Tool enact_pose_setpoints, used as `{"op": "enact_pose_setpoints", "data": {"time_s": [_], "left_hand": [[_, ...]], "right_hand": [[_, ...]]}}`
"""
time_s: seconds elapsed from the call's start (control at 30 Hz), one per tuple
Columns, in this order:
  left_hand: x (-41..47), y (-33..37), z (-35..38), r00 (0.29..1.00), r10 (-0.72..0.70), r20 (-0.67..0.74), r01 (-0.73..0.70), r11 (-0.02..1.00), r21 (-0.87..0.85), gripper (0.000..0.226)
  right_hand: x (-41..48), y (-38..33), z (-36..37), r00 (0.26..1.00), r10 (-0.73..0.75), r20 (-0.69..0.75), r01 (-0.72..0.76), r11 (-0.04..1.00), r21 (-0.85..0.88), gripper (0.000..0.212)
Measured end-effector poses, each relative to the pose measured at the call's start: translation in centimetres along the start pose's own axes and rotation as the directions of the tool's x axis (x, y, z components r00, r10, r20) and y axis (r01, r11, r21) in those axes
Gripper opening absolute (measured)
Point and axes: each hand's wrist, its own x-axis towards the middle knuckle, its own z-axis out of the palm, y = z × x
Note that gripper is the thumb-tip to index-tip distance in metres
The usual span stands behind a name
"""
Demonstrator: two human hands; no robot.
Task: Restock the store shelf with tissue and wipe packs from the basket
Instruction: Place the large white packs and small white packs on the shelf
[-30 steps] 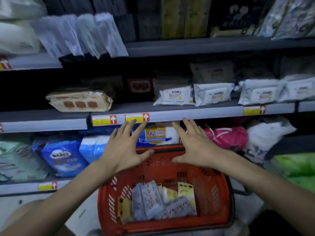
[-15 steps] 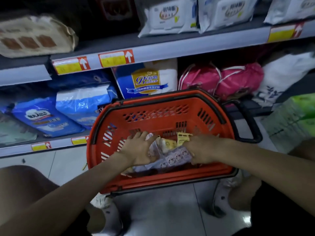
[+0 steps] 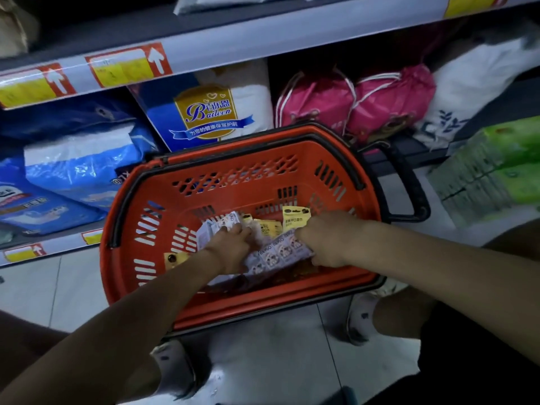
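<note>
Now, hands: left hand (image 3: 230, 249), right hand (image 3: 327, 241), apart, both gripping one white strip (image 3: 277, 252).
Yellow packs (image 3: 295, 218): three, around them.

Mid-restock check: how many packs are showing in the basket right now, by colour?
Yellow packs: 3
White printed packs: 2
Total: 5 in view; the left hand and right hand may cover others.
</note>
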Motion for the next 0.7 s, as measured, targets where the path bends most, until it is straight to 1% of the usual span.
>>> {"op": "enact_pose_setpoints", "data": {"time_s": [0.13, 0.23, 0.33, 0.4, 0.47, 0.5, 0.53, 0.57, 0.6, 0.63, 0.67, 0.7], "left_hand": [[0.2, 0.2, -0.1, 0.999, 0.029, -0.012, -0.028, 0.998, 0.059, 0.062], [-0.2, 0.2, -0.4, 0.998, 0.006, -0.058, -0.004, 0.999, 0.039, 0.059], [-1.1, -0.9, -0.4, 0.994, -0.027, -0.109, 0.028, 1.000, 0.003, 0.046], [-2.2, -2.0, -0.5, 0.986, -0.052, -0.156, 0.031, 0.991, -0.131, 0.040], [-3.6, -3.1, -0.9, 0.970, -0.136, -0.202, 0.067, 0.947, -0.315, 0.039], [-4.3, -3.5, -1.3, 0.958, -0.201, -0.205, 0.101, 0.904, -0.414, 0.039], [-4.8, -4.0, -1.7, 0.939, -0.269, -0.216, 0.120, 0.841, -0.527, 0.039], [-5.2, -4.4, -2.2, 0.915, -0.342, -0.211, 0.126, 0.743, -0.657, 0.035], [-5.6, -4.8, -2.7, 0.891, -0.407, -0.199, 0.110, 0.620, -0.777, 0.035], [-6.2, -5.2, -3.4, 0.870, -0.456, -0.189, 0.070, 0.493, -0.867, 0.041], [-6.9, -5.6, -4.2, 0.853, -0.493, -0.172, 0.023, 0.363, -0.932, 0.047], [-7.7, -5.8, -5.3, 0.836, -0.529, -0.145, -0.020, 0.234, -0.972, 0.048]], "right_hand": [[0.2, 0.2, 0.1, 1.000, 0.003, -0.008, -0.004, 1.000, -0.019, 0.032], [0.3, 0.0, 0.0, 1.000, -0.003, 0.001, 0.003, 1.000, -0.019, 0.032], [0.3, -0.3, -0.4, 1.000, -0.002, 0.008, 0.002, 1.000, -0.019, 0.032], [0.5, -0.5, -0.7, 1.000, 0.005, -0.004, -0.005, 1.000, -0.024, 0.030], [0.7, -0.8, -1.1, 0.999, 0.020, -0.034, -0.021, 0.999, -0.027, 0.033], [0.8, -0.9, -1.3, 0.998, 0.029, -0.055, -0.030, 0.999, -0.020, 0.037], [0.9, -1.1, -1.5, 0.997, 0.038, -0.072, -0.039, 0.999, -0.008, 0.042], [0.9, -1.3, -1.7, 0.995, 0.044, -0.089, -0.043, 0.999, 0.011, 0.049], [1.0, -1.5, -2.0, 0.993, 0.044, -0.112, -0.039, 0.998, 0.041, 0.055], [1.0, -1.6, -2.3, 0.989, 0.040, -0.142, -0.028, 0.996, 0.084, 0.061], [1.0, -1.8, -2.6, 0.985, 0.036, -0.168, -0.013, 0.991, 0.136, 0.067], [0.9, -2.1, -2.9, 0.980, 0.032, -0.197, 0.006, 0.982, 0.188, 0.073]]}}
